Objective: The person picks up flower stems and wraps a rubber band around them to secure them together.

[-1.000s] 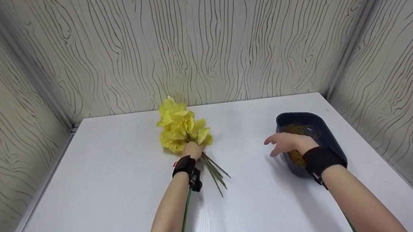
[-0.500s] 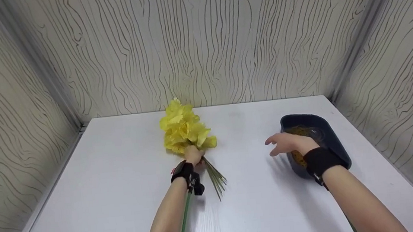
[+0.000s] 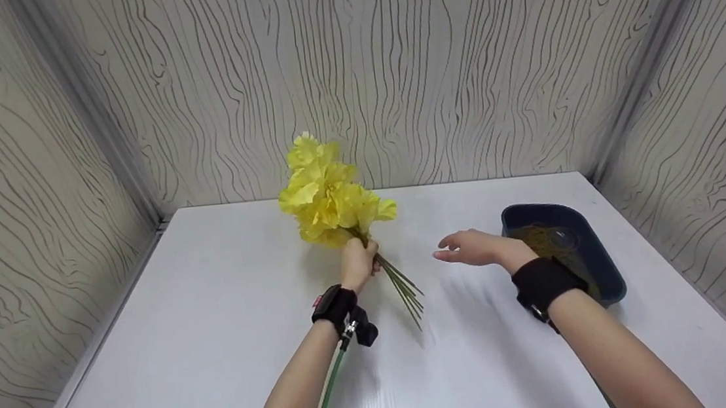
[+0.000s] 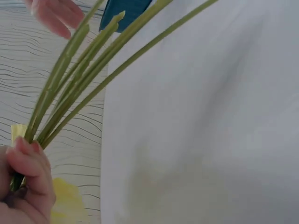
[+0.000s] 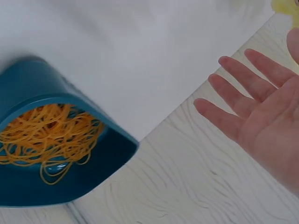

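Observation:
My left hand (image 3: 359, 262) grips a bunch of yellow flowers (image 3: 329, 194) by its green stems, just below the blooms. In the left wrist view the fingers curl round the stems (image 4: 79, 79), whose cut ends fan out past the hand. The bunch is raised off the table and tilted, blooms up and to the left. My right hand (image 3: 472, 247) hovers to the right of the stems and holds nothing; in the right wrist view its fingers (image 5: 233, 95) are extended and spread. Behind the right wrist stands a dark blue tub (image 3: 604, 255) holding orange-yellow rubber bands (image 5: 51, 135).
The white table (image 3: 218, 348) reaches back to a wood-grain patterned wall (image 3: 424, 74), with similar panels at both sides. Each wrist wears a black strap (image 3: 549, 285). A green cable (image 3: 327, 394) runs along the left forearm.
My left hand has lifted the flowers off the table and moved them slightly right. The right hand has shifted left, away from the tub and nearer the stems.

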A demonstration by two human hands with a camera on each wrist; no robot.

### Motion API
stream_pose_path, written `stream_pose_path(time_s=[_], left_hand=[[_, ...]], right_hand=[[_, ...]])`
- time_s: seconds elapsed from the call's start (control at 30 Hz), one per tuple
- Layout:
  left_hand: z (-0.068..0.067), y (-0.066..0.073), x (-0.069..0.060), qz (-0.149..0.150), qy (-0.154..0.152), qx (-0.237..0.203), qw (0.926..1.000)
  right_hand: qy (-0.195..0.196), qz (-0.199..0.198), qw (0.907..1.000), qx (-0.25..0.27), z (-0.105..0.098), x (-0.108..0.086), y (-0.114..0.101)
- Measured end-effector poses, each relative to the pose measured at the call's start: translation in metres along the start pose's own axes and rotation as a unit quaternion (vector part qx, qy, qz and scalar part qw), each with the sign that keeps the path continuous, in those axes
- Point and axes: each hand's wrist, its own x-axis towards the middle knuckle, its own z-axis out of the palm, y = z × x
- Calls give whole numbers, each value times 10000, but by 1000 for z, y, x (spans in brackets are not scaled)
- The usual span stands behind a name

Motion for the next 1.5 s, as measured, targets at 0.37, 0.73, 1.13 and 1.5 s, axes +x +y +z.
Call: stream_pose_path(time_s=[0.37, 0.73, 1.13, 1.5], left_hand=[[7, -1, 12, -1, 492, -300, 9983], [5, 7, 5, 186, 585, -467, 9970], [3, 9, 2, 291, 581, -682, 9956], [-9, 2, 3, -7, -179, -1583, 9872]], right_hand=[[5, -476, 9975, 528, 14, 20, -39], [90, -959, 9925, 749, 29, 31, -50], [298, -887, 9850, 1452, 41, 34, -55], [752, -1069, 9841, 1200, 35, 35, -48]])
